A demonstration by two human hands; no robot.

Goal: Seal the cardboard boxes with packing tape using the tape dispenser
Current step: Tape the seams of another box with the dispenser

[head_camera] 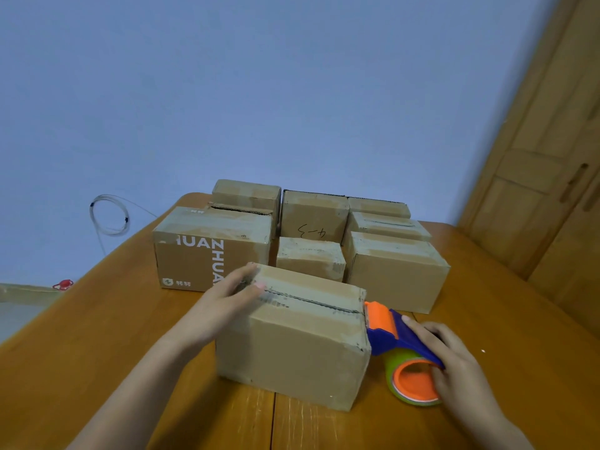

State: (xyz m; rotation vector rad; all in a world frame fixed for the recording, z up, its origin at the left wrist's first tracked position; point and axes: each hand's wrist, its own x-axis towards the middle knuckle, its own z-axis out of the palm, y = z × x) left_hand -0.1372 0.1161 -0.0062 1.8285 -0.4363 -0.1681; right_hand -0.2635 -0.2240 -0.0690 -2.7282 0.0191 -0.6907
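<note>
Your left hand lies flat on the near box, pressing its top. Your right hand grips the tape dispenser at the box's right edge, by the middle slit. I think you start taping now: pull left along the slit. Other boxes stand close behind; the bench has room on both sides.

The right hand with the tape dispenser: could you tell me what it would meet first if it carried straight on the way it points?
Probably the near box's right end; the tape dispenser's orange head looks already against its top right edge.
</note>
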